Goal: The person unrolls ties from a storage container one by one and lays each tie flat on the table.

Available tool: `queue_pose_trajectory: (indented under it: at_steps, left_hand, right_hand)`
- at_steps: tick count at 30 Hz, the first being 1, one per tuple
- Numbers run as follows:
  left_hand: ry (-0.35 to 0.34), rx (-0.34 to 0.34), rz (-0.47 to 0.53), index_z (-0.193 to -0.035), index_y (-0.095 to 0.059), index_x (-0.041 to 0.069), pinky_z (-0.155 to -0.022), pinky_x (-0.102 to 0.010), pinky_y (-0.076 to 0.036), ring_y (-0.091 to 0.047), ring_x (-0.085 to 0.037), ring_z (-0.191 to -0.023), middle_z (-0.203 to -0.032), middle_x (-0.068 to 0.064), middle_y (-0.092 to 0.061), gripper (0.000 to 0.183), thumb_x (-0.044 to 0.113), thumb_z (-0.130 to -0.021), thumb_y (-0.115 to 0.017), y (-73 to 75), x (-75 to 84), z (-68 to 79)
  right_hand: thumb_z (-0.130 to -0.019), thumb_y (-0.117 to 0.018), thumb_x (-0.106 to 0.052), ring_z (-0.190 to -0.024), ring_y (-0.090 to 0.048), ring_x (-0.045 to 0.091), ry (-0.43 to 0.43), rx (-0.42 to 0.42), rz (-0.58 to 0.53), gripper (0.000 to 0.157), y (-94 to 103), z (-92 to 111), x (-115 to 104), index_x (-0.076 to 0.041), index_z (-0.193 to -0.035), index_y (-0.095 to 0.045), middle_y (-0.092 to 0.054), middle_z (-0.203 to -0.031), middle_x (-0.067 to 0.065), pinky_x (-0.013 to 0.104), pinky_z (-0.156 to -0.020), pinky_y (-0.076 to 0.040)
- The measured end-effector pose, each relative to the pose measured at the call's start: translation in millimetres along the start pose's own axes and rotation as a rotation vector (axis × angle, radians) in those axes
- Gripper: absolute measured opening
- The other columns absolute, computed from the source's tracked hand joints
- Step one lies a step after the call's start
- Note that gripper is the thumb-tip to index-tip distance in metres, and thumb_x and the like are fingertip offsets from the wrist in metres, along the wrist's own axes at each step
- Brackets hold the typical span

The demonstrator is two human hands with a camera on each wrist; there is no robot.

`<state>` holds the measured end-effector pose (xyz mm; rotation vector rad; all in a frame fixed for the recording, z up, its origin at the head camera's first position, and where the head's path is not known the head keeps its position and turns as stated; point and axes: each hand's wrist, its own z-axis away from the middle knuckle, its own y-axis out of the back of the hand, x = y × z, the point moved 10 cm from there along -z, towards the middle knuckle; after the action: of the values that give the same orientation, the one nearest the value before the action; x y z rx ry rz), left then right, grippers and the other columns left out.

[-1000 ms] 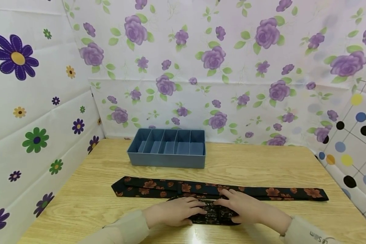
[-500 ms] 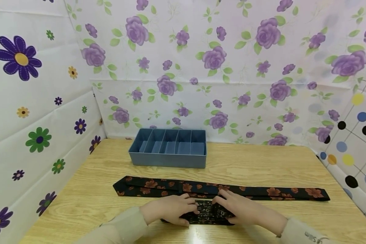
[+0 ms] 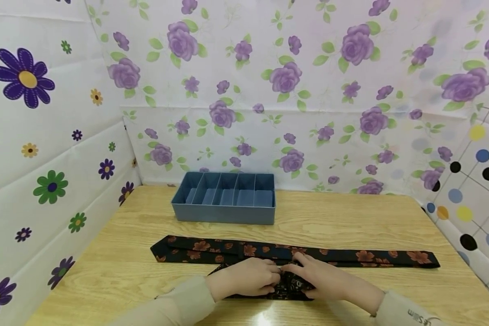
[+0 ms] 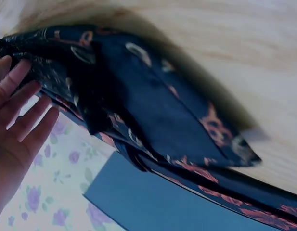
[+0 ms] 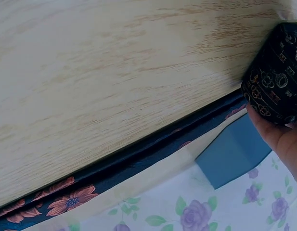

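Note:
A black necktie (image 3: 283, 293) with a small pale and gold print lies near the front of the table, partly hidden by both hands. My left hand (image 3: 246, 277) holds its middle part, and the left wrist view shows the tie's pointed wide end (image 4: 158, 96) sticking out past the fingers, its cloth bunched. My right hand (image 3: 323, 278) grips the thick rolled end (image 5: 276, 79) of the same necktie. The fingertips of both hands nearly meet. Just behind, a dark necktie with orange flowers (image 3: 364, 256) lies stretched out flat from left to right.
A blue box (image 3: 224, 214) with several compartments stands at the back of the wooden table (image 3: 342, 217). Flower-printed cloth (image 3: 244, 131) hangs behind the table, and more printed cloth closes off both sides.
My left hand first slid a little left along the black necktie, then moved right towards the right hand, and the tie's left end now bunches up. The right hand has barely moved.

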<state>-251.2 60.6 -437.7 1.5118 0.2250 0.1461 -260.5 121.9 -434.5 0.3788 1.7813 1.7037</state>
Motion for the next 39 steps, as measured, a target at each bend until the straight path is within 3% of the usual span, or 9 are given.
queue_pose_trajectory:
  at_steps: [5,9,13,20,28,34,39]
  left_hand:
    - [-0.017,0.020,-0.045,-0.109,-0.064,0.020,-0.079,-0.008,-0.047,-0.060,-0.002,-0.098,-0.107,0.008,-0.064,0.019,0.029,-0.093,-0.060,-0.8,5.2,-7.7]
    - [-0.018,-0.046,-0.061,-0.131,-0.056,0.019,-0.093,-0.013,-0.046,-0.054,-0.007,-0.121,-0.131,0.004,-0.057,0.037,0.029,-0.095,-0.057,-10.3,6.4,-8.6]
    - [-0.009,-0.104,-0.078,-0.140,-0.048,0.021,-0.102,-0.017,-0.042,-0.044,-0.011,-0.133,-0.144,0.000,-0.046,0.044,0.031,-0.097,-0.053,-17.7,5.9,-7.0]
    - [0.013,-0.134,-0.018,-0.142,-0.045,0.022,-0.104,-0.018,-0.041,-0.040,-0.011,-0.135,-0.146,0.002,-0.043,0.047,0.032,-0.096,-0.051,-18.7,3.9,-4.9]
    - [0.025,-0.151,0.031,-0.142,-0.045,0.023,-0.103,-0.020,-0.042,-0.044,-0.010,-0.133,-0.148,0.001,-0.041,0.051,0.032,-0.093,-0.056,-17.0,1.9,-9.1]
    - [0.042,-0.162,0.051,-0.139,-0.048,0.024,-0.103,-0.023,-0.043,-0.049,-0.008,-0.128,-0.143,0.005,-0.046,0.053,0.032,-0.088,-0.062,-14.5,2.0,-13.8]
    - [0.044,-0.169,0.056,-0.140,-0.047,0.025,-0.102,-0.023,-0.044,-0.049,-0.008,-0.128,-0.144,0.004,-0.045,0.056,0.032,-0.087,-0.063,-12.6,3.2,-14.8]
  right_hand:
    - [-0.083,-0.072,-0.018,-0.111,-0.055,0.030,0.018,0.030,0.042,0.057,2.7,2.5,-1.2,-0.016,-0.133,-0.044,-0.044,-0.132,0.013,0.032,-0.075,-0.054]
    - [-0.083,-0.072,-0.021,-0.113,-0.055,0.028,0.030,0.033,0.116,0.052,3.2,2.7,-2.3,-0.010,-0.128,-0.047,-0.046,-0.130,0.012,0.035,-0.085,-0.053]
    - [-0.083,-0.073,-0.022,-0.117,-0.054,0.031,0.005,0.007,0.134,0.052,2.6,2.4,-0.3,-0.008,-0.127,-0.048,-0.047,-0.132,0.014,0.039,-0.089,-0.053]
    - [-0.081,-0.075,-0.019,-0.115,-0.055,0.031,-0.006,-0.003,0.066,0.058,5.5,3.1,0.8,-0.014,-0.132,-0.048,-0.047,-0.134,0.012,0.041,-0.084,-0.054]
    - [-0.079,-0.076,-0.018,-0.114,-0.056,0.030,-0.016,-0.021,0.113,0.054,6.9,5.2,2.0,-0.010,-0.126,-0.050,-0.053,-0.130,0.009,0.040,-0.088,-0.053]
    - [-0.078,-0.077,-0.020,-0.098,-0.055,0.016,0.028,0.027,0.109,0.049,8.8,7.4,1.5,-0.020,-0.123,-0.055,-0.052,-0.118,0.000,0.027,-0.072,-0.052]
    - [-0.078,-0.078,-0.021,-0.096,-0.055,0.016,0.006,0.016,0.114,0.044,9.5,9.5,4.4,-0.018,-0.116,-0.055,-0.052,-0.116,0.000,0.026,-0.071,-0.052]
